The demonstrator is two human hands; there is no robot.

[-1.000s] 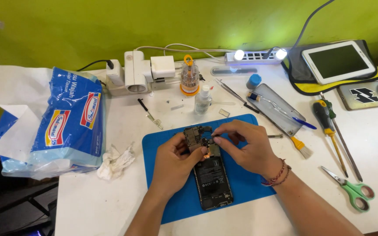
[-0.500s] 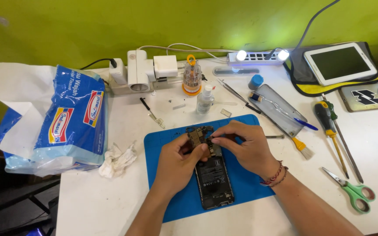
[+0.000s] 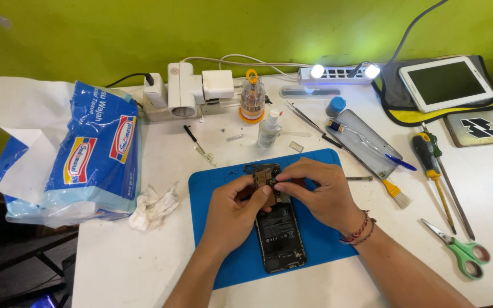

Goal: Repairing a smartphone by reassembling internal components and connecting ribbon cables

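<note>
Back cover already off the smartphone (image 3: 279, 236), lying face down on the blue repair mat (image 3: 218, 194) at the middle of the white tabletop (image 3: 121, 268); battery and upper circuit board (image 3: 262, 173) exposed. Left hand (image 3: 232, 214) steadying the phone's upper left edge, thumb pressed to the board. Right hand (image 3: 322, 194) with thumb and forefinger pressed together over the board; whether anything tiny sits in that grip, cannot tell. Judged mid-disassembly: board not lifted out, battery in place. Scissors (image 3: 464, 251), screwdrivers (image 3: 429, 157) and brush (image 3: 395, 193) lying unused to the right.
</note>
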